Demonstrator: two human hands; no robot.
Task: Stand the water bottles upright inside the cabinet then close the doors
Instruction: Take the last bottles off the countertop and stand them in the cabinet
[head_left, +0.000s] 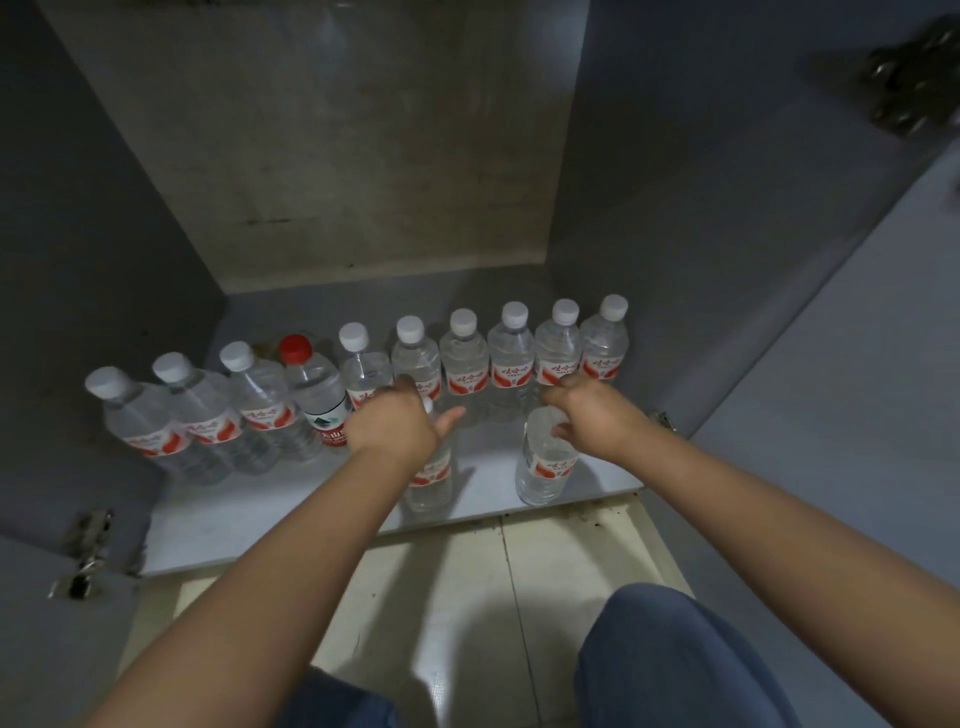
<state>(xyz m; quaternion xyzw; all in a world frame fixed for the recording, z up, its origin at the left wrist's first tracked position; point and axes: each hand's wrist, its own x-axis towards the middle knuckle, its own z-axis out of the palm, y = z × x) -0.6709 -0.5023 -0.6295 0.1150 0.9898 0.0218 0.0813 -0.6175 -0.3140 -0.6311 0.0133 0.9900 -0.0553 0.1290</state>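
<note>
Several clear water bottles (462, 358) with white caps and red labels stand upright in a row along the back of the cabinet floor (270, 499); one has a red cap (295, 348). Two more bottles stand upright in front of the row. My left hand (397, 423) grips the top of the front left bottle (431, 480), thumb sticking out to the right, and hides most of its cap. My right hand (589, 415) closes around the neck of the front right bottle (545, 470), near the shelf's front edge.
Both grey cabinet doors stand open: the left door (47, 649) at the lower left, the right door (857, 415) on the right, with metal hinges (91, 535). Beige floor tiles (457, 597) lie in front. My knee in blue trousers (670, 660) is at the bottom.
</note>
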